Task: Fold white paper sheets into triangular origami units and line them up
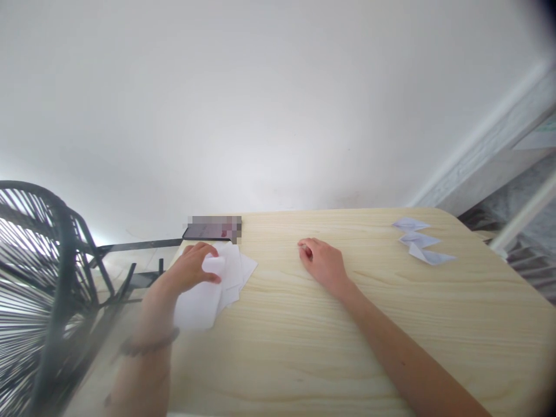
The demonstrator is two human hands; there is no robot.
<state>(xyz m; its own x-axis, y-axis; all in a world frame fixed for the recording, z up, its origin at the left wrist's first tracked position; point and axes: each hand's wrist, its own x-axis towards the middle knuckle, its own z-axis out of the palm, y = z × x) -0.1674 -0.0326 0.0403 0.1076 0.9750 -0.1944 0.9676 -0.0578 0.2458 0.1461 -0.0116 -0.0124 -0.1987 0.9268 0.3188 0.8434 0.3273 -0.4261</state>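
Note:
My left hand (pixel 194 267) rests on white sheets of paper (pixel 197 307) at the left of the table, its thumb and forefinger spread apart over the top sheet. That sheet bows up slightly between them; the other fingers are partly hidden. Several sheets lie fanned out under it, with corners poking out to the right. Near the table's middle, my right hand (pixel 324 262) lies on the wood with its fingers curled in and thumb close to the forefinger. Nothing shows in it. Folded white paper pieces (pixel 431 255) lie in a column at the right.
A phone (pixel 211 228), partly blurred out, lies at the back left edge beyond the sheets. The light wooden table (pixel 278 347) stands against a white wall (pixel 278 116). A dark woven chair (pixel 56 278) is at the left. A rail (pixel 525 214) runs past the table's right side.

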